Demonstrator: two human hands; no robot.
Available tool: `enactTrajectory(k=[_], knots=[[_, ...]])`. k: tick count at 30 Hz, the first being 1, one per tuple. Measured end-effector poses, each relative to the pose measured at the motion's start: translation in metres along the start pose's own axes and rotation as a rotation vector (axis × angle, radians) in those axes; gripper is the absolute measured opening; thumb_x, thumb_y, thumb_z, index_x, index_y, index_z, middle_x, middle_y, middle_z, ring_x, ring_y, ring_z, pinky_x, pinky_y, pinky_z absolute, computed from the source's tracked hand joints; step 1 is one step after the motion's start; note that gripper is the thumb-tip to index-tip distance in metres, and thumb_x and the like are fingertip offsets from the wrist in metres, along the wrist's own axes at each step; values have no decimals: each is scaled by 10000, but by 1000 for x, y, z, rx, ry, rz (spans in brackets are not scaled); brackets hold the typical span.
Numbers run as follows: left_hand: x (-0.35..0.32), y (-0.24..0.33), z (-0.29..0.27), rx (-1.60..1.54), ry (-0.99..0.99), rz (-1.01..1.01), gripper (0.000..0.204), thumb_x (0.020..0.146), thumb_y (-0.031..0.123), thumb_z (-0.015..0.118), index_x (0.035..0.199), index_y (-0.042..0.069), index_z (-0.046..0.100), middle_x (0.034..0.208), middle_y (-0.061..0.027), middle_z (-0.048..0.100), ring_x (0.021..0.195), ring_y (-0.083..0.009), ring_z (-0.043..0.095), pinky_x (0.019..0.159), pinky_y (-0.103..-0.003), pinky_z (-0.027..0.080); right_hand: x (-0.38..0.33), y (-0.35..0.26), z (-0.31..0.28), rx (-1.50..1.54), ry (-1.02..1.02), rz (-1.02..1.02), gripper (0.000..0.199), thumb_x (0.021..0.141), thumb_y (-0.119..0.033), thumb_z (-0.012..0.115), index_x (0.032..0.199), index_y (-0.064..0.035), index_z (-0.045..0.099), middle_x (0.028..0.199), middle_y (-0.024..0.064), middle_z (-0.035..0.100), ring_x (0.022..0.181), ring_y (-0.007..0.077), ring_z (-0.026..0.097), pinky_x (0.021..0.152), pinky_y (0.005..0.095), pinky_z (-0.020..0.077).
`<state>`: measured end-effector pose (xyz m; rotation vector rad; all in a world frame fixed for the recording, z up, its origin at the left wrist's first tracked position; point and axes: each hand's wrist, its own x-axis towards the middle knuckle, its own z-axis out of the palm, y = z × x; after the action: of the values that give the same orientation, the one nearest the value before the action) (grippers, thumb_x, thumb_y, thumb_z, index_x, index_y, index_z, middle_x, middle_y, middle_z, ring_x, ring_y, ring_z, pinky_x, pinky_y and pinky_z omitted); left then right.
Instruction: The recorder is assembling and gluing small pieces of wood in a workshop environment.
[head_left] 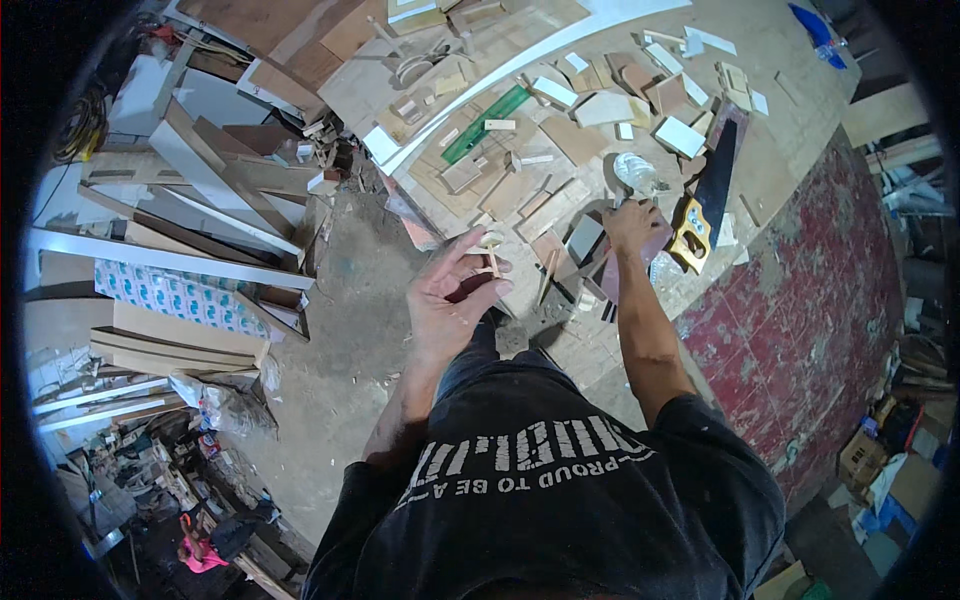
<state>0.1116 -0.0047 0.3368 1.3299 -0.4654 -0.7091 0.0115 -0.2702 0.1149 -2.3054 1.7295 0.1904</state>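
My left hand is raised in front of me, palm toward me, with a small light wooden stick pinched between thumb and fingertips. My right hand reaches out to the workbench and presses down on a dark reddish-brown board at the bench's near edge. A clear plastic bottle lies just beyond that hand. A handsaw with a yellow wooden handle and dark blade rests to the right of it.
The workbench is littered with several wood offcuts, white blocks and a green ruler. Boards and white planks are stacked on the left. Dusty concrete floor lies below, and cardboard boxes sit at the lower right.
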Motion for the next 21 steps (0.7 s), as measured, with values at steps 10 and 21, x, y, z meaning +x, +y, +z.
enactTrajectory(k=[10,21], knots=[[9,1,22,-99,-245,-93,612,784,-126,704,1352,-20,501,1116,-109,665,982,-146,642,875,-279,522,-47,25,-52,876,509,-427,137,969,-146,525,1009,-14,530,704,105,554,600,235,546,554,366,428],[14,5,35,27,-593,-77,605,778,-69,743,1334,-50,504,1021,-106,634,913,-120,627,796,-236,554,-218,14,-186,1189,-12,-532,327,940,-205,607,1206,-25,544,810,73,568,691,143,522,627,292,427]])
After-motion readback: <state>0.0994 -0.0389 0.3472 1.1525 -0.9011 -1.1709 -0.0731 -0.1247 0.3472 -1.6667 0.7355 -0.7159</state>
